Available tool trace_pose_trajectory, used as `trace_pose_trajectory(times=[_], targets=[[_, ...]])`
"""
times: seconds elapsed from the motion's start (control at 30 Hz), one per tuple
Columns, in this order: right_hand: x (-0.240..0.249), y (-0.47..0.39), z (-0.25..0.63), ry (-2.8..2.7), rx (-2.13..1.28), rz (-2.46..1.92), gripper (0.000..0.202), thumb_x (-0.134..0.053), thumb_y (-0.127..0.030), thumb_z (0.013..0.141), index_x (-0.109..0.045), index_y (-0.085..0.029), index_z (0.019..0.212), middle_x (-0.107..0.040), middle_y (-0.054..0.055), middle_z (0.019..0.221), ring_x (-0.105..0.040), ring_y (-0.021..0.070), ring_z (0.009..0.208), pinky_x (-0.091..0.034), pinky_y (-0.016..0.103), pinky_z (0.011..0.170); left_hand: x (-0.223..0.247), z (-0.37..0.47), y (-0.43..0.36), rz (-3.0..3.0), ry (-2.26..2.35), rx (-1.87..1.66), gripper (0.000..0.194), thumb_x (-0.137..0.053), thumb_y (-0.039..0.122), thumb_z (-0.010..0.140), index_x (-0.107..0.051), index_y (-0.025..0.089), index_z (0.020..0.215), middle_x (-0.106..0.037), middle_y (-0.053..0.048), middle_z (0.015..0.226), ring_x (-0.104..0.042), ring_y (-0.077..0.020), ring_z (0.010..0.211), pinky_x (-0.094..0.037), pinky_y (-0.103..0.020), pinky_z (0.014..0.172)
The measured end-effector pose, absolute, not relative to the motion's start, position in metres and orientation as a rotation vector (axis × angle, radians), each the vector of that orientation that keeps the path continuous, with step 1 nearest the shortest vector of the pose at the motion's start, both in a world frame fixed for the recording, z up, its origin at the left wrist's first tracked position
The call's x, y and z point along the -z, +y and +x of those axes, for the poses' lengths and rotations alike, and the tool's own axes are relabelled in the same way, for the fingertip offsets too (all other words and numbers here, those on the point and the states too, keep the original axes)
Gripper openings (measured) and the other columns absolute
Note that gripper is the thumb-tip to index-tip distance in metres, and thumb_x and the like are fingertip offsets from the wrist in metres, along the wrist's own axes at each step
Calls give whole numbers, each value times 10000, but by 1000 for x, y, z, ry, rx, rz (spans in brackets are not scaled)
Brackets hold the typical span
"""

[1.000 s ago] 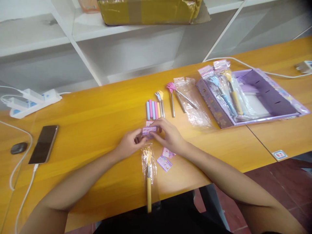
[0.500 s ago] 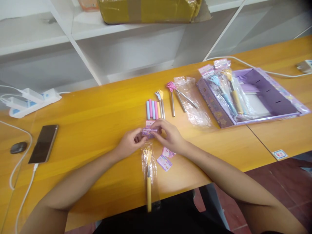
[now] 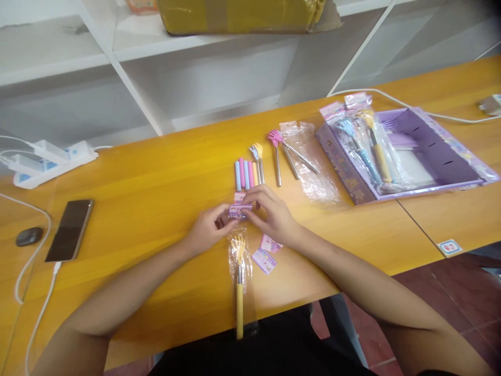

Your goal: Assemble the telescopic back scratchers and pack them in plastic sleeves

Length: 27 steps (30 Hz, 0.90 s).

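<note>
My left hand [image 3: 213, 224] and my right hand [image 3: 272, 214] pinch a small purple-and-pink printed card [image 3: 239, 210] between them, one at each end. Just below it lies a yellow back scratcher [image 3: 240, 292] in a clear plastic bag, its hand-shaped head toward my fingers. Two loose printed cards [image 3: 264, 260] rest on the table under my right wrist, and another pink card [image 3: 239, 197] shows behind the held one. Beyond my hands stand in a row several pastel handle sleeves [image 3: 246, 174]. Beside them are blue and yellow scratcher heads [image 3: 256, 151] on metal rods.
Pink-headed metal rods [image 3: 276, 138] lie near an empty clear bag [image 3: 309, 167]. At the right, a purple box [image 3: 446, 162] holds bagged back scratchers [image 3: 368, 149]. A phone [image 3: 70, 230], a mouse [image 3: 29, 236] and a power strip [image 3: 57, 163] with cables occupy the left.
The held card has been tilted slightly and now looks flatter and more level between my fingers. My right fingers have risen a little; the other objects stay in place.
</note>
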State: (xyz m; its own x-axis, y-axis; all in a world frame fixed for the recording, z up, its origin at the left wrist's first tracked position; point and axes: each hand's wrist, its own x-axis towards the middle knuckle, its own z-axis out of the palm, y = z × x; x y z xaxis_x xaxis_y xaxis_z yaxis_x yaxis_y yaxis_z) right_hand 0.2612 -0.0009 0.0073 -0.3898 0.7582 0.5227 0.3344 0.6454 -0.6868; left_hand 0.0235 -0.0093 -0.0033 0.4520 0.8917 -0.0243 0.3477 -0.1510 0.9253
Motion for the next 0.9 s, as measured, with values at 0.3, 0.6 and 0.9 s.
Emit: trace_pose_trajectory(times=[0.3, 0.6, 0.9], targets=[[-7, 0, 260, -1987, -577, -878, 140, -630, -195, 1064, -632, -252, 1192, -655, 95, 1137, -669, 243, 1077, -613, 420, 849, 7, 24, -7, 1643, 1003, -779, 333, -748, 319, 976, -694, 201, 1282, -812, -82, 1170, -767, -218, 1060, -590, -373, 997], [-8, 0, 261, -2033, -559, -837, 122, -648, -210, 1054, -653, -244, 1171, -653, 82, 1072, -667, 229, 998, -604, 404, 840, 10, 23, -8, 1617, 1000, -810, 313, -747, 333, 991, -705, 200, 1271, -820, -80, 1156, -780, -214, 1056, -602, -349, 970], [-13, -1, 264, -1987, -695, -821, 174, -566, -210, 1091, -732, -219, 1145, -684, 114, 1212, -680, 247, 1198, -585, 455, 1032, 12, 24, -8, 1588, 951, -852, 338, -745, 341, 1003, -673, 207, 1305, -811, -92, 1198, -777, -215, 1098, -592, -333, 990]])
